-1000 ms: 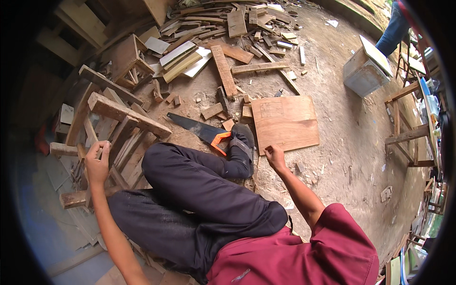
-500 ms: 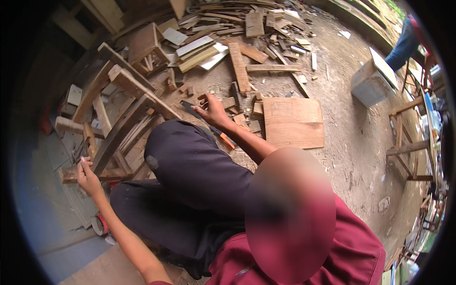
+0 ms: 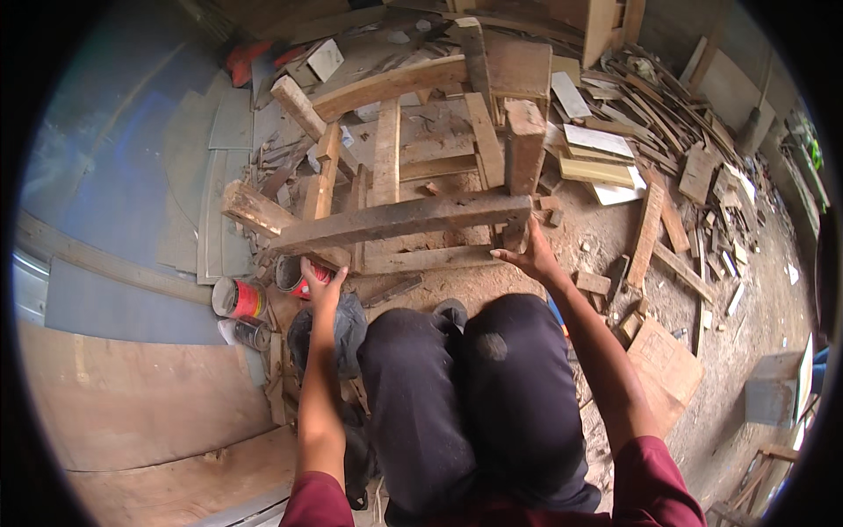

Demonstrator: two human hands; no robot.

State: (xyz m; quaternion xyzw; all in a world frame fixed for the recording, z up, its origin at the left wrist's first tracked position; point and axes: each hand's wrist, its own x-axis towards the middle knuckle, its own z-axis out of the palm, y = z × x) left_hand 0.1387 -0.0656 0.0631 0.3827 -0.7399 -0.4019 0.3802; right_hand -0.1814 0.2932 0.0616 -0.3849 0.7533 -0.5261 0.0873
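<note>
A rough wooden furniture frame, with legs joined by rails, lies tipped over in front of my knees. My left hand grips its near left corner, thumb and fingers against the wood. At the right end of the near rail, my right hand holds the corner where a leg meets it, thumb low and fingers up along the wood. Parts of the fingers of both hands are hidden by the timber. Beside my right knee shows a small blue and orange bit of a tool, mostly covered by the leg.
Red tins and a dark plastic bag stand near my left forearm. Offcuts and boards pile up at the right and back. A plywood square lies right of my arm; a grey box stands farther right.
My view has swung left toward the frame. My right hand has left the spot above the orange-handled saw and taken hold of the frame. My left hand now grips the frame's near corner.
</note>
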